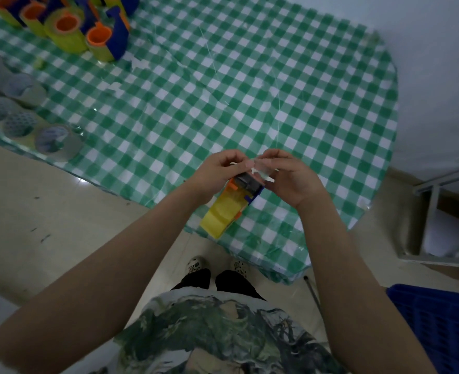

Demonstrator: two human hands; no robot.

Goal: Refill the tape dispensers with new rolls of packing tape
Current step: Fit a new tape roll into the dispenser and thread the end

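Counter (250, 85) covered in a green and white checked cloth fills most of the head view, with its near edge running on a slant from the left side down toward the lower right, and a rounded far-right edge against a pale wall. The wide middle of the cloth is bare, leaving open room between the far-left clutter and the person's hands. Beyond the near edge lies pale floor (47, 217), and a blue crate (444, 327) sits at the lower right. At the far-left corner stands a cluster of loaded dispensers (69, 28), yellow-green rolls on orange cores with blue frames. Along the left edge sits a row of clear tape rolls (20, 106), standing on their flat sides. Close to the near edge, both hands hold a tape dispenser (231, 203) just above the cloth. It shows a yellow roll of tape, orange and blue plastic parts and a dark grey end. Its long axis runs diagonally, the yellow roll end toward the person and the grey end pointing away and to the right. The left hand (217, 171) is curled closed around the dispenser's far end. The right hand (287, 176) is pinched closed on a clear strip of tape (262, 172) at that end.
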